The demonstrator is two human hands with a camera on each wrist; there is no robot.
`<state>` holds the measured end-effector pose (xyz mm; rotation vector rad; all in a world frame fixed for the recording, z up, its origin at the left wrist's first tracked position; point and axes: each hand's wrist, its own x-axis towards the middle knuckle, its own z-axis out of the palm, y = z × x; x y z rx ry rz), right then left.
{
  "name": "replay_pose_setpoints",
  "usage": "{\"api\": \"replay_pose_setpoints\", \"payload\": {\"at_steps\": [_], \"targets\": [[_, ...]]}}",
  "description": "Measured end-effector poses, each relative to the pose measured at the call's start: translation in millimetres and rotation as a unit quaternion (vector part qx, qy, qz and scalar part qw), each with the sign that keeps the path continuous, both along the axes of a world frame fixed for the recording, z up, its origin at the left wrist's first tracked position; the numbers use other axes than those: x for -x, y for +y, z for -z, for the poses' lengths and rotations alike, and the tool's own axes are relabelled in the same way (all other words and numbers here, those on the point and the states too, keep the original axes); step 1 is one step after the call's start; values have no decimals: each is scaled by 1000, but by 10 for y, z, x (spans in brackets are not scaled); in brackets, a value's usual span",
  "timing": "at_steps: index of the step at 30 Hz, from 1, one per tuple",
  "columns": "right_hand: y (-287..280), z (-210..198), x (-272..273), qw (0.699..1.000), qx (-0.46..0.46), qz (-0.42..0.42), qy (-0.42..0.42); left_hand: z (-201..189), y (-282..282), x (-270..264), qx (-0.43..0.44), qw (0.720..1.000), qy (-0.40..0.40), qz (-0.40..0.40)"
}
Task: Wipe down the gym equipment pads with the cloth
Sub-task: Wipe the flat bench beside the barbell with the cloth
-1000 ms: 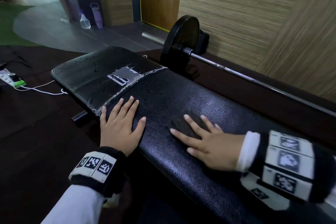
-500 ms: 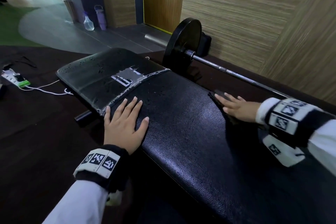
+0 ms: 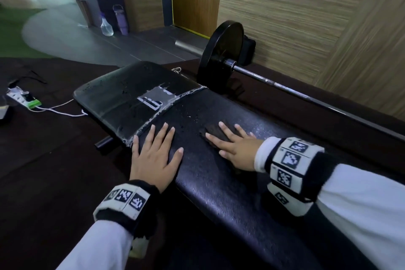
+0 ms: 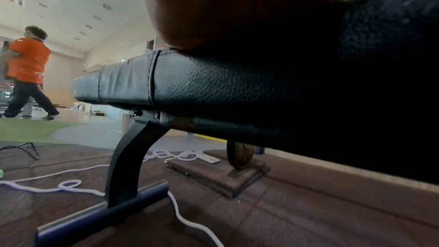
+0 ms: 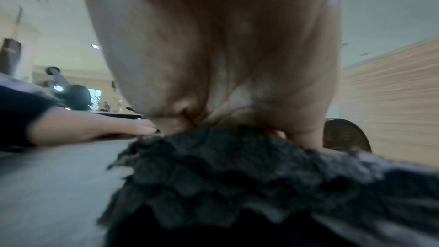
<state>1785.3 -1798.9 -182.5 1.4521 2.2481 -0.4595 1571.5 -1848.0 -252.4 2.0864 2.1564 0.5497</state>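
A long black padded bench (image 3: 219, 182) runs from the lower right to the middle, with a shinier, wet head pad (image 3: 122, 92) beyond a worn seam. My right hand (image 3: 234, 144) lies flat with straight fingers on a dark cloth (image 3: 215, 132), pressing it onto the bench top. In the right wrist view the crumpled cloth (image 5: 237, 172) bunches under my palm (image 5: 213, 53). My left hand (image 3: 155, 153) rests flat and open on the bench near the seam, holding nothing. The left wrist view shows the bench side (image 4: 213, 82) under my palm.
A barbell (image 3: 285, 85) with a black plate (image 3: 221, 55) lies along the wooden wall behind the bench. A power strip (image 3: 24, 97) and white cable (image 3: 57, 110) lie on the dark floor at left. A spray bottle (image 3: 106, 26) stands far back. A person in orange (image 4: 26, 70) walks beyond.
My right hand swept the cloth to the far right edge of the bench, then came back to the middle near the left hand. The left hand stayed in place.
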Motion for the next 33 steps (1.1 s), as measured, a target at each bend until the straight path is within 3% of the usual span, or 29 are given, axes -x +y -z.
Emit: {"api": "replay_pose_setpoints", "payload": {"at_steps": [8, 12, 17, 22, 28, 33], "targets": [[645, 56, -440, 987, -31, 140, 70, -31, 9, 42, 73, 997, 37, 5], [643, 39, -810, 970, -34, 217, 102, -81, 30, 39, 123, 991, 51, 9], [386, 0, -1362, 926, -15, 329, 186, -157, 31, 14, 164, 986, 37, 13], [107, 52, -1864, 919, -3, 341, 196, -223, 21, 5, 203, 978, 46, 13], [146, 170, -2005, 917, 47, 355, 176, -316, 17, 24, 238, 970, 44, 29], [240, 49, -1952, 907, 87, 381, 156, -495, 33, 14, 269, 963, -28, 5]]}}
